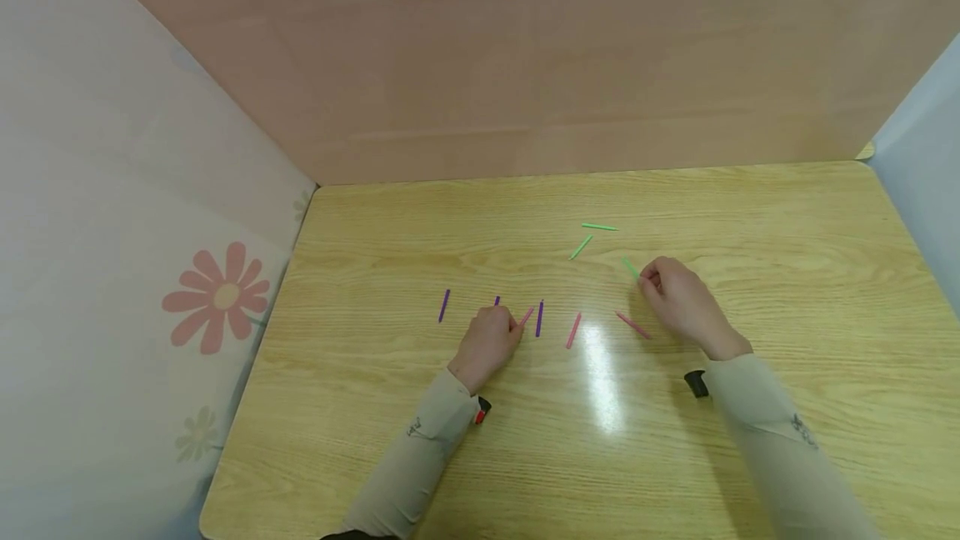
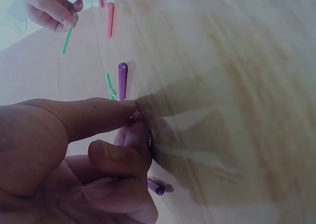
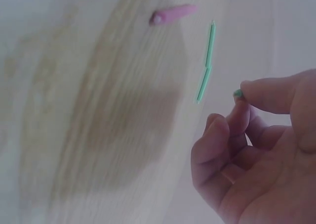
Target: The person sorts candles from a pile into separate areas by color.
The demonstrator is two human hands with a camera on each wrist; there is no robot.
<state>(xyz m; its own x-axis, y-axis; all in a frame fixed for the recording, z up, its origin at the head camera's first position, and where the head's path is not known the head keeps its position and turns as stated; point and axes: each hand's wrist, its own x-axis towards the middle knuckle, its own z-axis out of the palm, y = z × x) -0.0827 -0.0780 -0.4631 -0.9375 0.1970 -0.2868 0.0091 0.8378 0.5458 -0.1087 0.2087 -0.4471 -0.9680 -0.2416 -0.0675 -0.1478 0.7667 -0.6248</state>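
Note:
My left hand (image 1: pixel 516 327) pinches one end of a pink stick (image 1: pixel 527 315) between thumb and finger; the left wrist view shows only its tip (image 2: pixel 137 116). A purple stick (image 1: pixel 538 318) lies just right of it, and another purple stick (image 1: pixel 497 301) peeks out behind the hand. Farther right, my right hand (image 1: pixel 647 278) pinches a green stick (image 1: pixel 630 267); in the right wrist view only its end (image 3: pixel 238 93) shows at the fingertips. Two more green sticks (image 1: pixel 580 247) (image 1: pixel 600 227) lie beyond it on the wooden table (image 1: pixel 787 273).
Two pink sticks (image 1: pixel 573 330) (image 1: pixel 633 325) lie between the hands, and a purple stick (image 1: pixel 444 305) lies left of the left hand. Pink panels wall the table at the back and a flowered sheet at the left.

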